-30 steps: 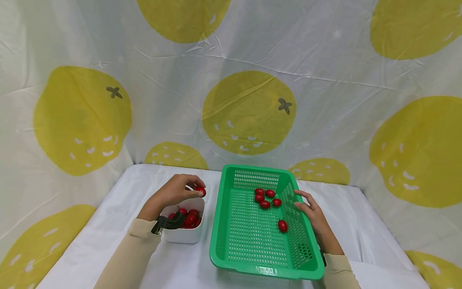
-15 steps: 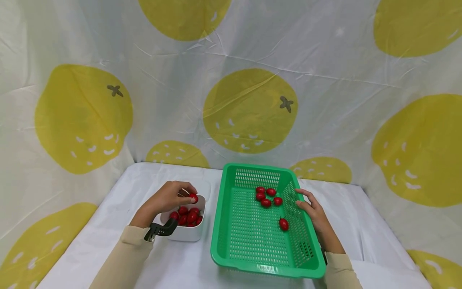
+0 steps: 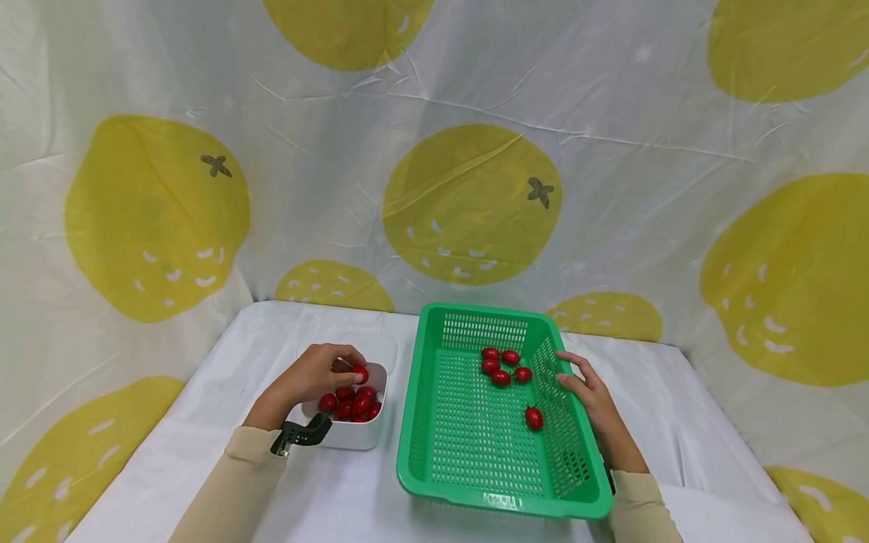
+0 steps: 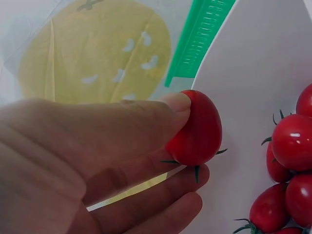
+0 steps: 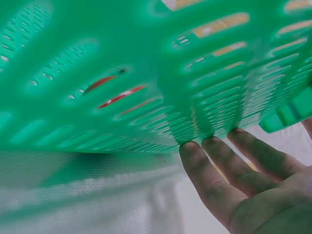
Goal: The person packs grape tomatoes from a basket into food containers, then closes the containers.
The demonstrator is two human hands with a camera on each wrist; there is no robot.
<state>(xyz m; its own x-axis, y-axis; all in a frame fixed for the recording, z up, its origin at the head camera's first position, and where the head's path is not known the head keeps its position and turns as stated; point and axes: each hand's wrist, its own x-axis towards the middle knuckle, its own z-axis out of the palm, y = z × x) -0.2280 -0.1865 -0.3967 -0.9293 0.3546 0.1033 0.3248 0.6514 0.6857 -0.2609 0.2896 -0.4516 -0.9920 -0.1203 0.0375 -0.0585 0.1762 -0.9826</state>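
My left hand pinches a cherry tomato between thumb and fingers, just over the white square container. Several more cherry tomatoes with green stems lie inside that container. To the right stands a green perforated basket, with a cluster of cherry tomatoes toward its back and a single tomato apart near its right wall. My right hand holds the basket by its right side, thumb and index finger at the rim. Three of its fingertips touch the basket's outside in the right wrist view.
A pale, flat lid-like piece lies behind the white container. White cloth covers the table, and a curtain printed with yellow fruit surrounds it at the back and sides.
My left hand has drawn back to the left and lower with the tomato, from beyond the white container's far corner to over its opening. My right hand keeps its place on the basket.
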